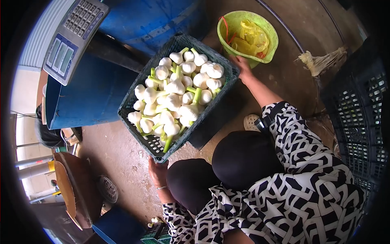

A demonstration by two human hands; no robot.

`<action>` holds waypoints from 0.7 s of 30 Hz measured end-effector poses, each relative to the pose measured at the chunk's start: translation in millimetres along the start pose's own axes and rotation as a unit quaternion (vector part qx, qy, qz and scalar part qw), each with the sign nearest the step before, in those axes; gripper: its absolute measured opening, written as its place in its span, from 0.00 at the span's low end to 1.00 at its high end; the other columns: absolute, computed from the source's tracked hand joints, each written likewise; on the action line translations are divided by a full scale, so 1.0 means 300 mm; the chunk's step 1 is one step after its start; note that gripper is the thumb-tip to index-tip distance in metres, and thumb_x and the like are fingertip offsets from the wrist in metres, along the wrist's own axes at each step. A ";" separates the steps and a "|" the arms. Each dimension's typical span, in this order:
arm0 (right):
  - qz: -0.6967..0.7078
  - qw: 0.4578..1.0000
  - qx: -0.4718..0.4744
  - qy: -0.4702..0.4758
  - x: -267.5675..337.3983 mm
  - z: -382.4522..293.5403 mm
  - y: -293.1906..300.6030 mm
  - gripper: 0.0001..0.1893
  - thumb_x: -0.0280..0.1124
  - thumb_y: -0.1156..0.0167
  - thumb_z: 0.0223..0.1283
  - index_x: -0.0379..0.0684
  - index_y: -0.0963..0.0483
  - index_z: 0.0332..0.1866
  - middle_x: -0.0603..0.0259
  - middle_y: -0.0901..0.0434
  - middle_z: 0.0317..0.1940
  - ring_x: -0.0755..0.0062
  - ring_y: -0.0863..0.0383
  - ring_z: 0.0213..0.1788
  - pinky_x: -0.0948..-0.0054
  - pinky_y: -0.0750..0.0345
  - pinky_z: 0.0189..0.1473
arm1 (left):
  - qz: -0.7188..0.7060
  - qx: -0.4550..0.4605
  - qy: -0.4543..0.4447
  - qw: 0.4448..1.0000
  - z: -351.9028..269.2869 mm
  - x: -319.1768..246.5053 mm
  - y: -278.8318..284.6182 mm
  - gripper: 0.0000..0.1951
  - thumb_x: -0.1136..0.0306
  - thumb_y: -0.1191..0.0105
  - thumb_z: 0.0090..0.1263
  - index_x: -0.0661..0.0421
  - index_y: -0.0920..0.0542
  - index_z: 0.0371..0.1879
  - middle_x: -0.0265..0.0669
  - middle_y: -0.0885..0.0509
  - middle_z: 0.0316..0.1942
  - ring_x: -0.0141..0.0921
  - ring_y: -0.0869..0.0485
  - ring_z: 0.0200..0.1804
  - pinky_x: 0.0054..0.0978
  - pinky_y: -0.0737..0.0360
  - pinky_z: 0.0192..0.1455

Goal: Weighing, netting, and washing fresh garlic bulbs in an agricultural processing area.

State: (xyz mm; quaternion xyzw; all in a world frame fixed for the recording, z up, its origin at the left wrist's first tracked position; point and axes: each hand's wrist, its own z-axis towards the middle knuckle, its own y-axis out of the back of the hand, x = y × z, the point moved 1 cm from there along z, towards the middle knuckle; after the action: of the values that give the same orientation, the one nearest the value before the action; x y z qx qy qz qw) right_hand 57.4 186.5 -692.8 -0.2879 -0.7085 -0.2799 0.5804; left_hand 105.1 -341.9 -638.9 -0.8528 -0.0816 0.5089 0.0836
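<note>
A dark green plastic crate (210,50) stands before me, heaped with white garlic bulbs (175,87) that have short green stems. At its near corner, my left hand (157,171) grips the crate from below, a bracelet on the wrist. My right hand (242,67) holds the far right corner, its fingers partly hidden behind the rim. Part of the perforated crate floor shows near the left hand. A dark block-like support (210,131) shows under the crate's right side; I cannot tell whether they touch.
Beyond the right hand is a lime-green bucket (222,33) with yellow plastic bags. Blue barrels (91,94) and a digital scale panel (74,39) stand left. A black perforated crate (350,128) rises at right. Loose garlic (154,221) lies near a green crate (155,235) below.
</note>
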 end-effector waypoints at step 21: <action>-0.259 0.948 0.028 0.181 0.771 0.046 -0.336 0.08 0.29 0.40 0.52 0.45 0.24 0.38 0.57 0.16 0.31 0.63 0.16 0.36 0.66 0.22 0.39 | -0.035 -0.074 -0.034 0.996 0.077 -0.481 -0.128 0.02 0.76 0.51 0.67 0.59 0.25 0.36 0.36 0.21 0.22 0.32 0.19 0.25 0.34 0.17 0.39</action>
State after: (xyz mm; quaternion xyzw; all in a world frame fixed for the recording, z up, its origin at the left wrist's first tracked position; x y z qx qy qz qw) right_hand -62.8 147.3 -473.9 -0.0223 -0.6490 -0.4478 0.6146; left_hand 15.0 -335.6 -517.7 -0.8353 -0.1521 0.5272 0.0351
